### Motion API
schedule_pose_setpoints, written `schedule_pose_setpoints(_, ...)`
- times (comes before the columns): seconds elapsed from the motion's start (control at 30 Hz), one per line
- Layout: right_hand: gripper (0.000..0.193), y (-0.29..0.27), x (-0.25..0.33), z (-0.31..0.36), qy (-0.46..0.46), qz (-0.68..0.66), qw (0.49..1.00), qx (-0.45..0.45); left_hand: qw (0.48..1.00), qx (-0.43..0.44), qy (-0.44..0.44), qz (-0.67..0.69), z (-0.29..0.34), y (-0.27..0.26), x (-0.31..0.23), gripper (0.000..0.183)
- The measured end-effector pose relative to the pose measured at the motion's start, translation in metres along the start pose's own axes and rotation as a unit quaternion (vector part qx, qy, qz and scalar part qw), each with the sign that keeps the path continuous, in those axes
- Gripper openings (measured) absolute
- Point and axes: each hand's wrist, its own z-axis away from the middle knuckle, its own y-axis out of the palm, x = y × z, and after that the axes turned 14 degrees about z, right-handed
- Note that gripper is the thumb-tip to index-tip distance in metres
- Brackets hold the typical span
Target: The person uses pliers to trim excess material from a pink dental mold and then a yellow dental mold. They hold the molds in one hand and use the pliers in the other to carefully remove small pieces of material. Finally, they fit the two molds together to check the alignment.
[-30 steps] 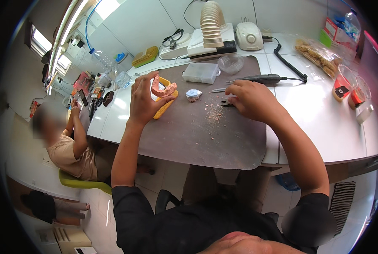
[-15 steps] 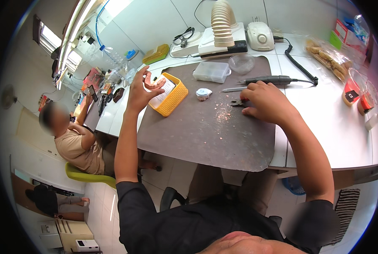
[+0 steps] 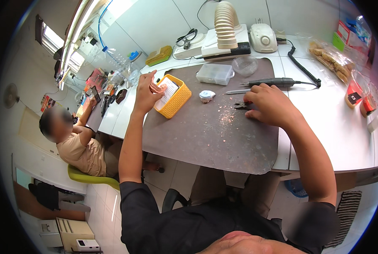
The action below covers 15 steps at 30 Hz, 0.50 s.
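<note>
My left hand pinches a pink, horseshoe-shaped dental arch between thumb and fingers, over the left rim of a yellow woven basket. A white sheet with print lies in that basket. On the grey mat, my right hand closes round a pair of small dark pliers. Their jaws point left; the handles are hidden under my palm. Pinkish crumbs are scattered just left of the pliers. A small white and blue lump sits between the basket and the crumbs.
Beyond my right hand lie a slim grey pen-like tool and a corded rotary handpiece. A clear plastic box and a round clear dish stand before a hose unit. At far left another person sits working.
My left hand has turned slightly, tilting the dental arch, with the fingers drawn closer round it. My right hand stays on the pliers. The whole view has shifted a little.
</note>
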Motion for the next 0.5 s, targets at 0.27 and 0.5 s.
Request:
schedule_pose_setpoints(0.27, 0.033, -0.0004, 0.0008, 0.0004, -0.001, 0.004, 1.0, -0.001, 0.998, 0.044, -0.016, 0.037, 0.0004, 0.004, 0.0101, 0.101)
schedule_pose_setpoints(0.5, 0.033, 0.001, -0.0007, 0.0003, -0.003, 0.003, 1.0, -0.002, 0.998, 0.052, -0.018, 0.032, 0.0016, 0.0064, 0.0106, 0.101)
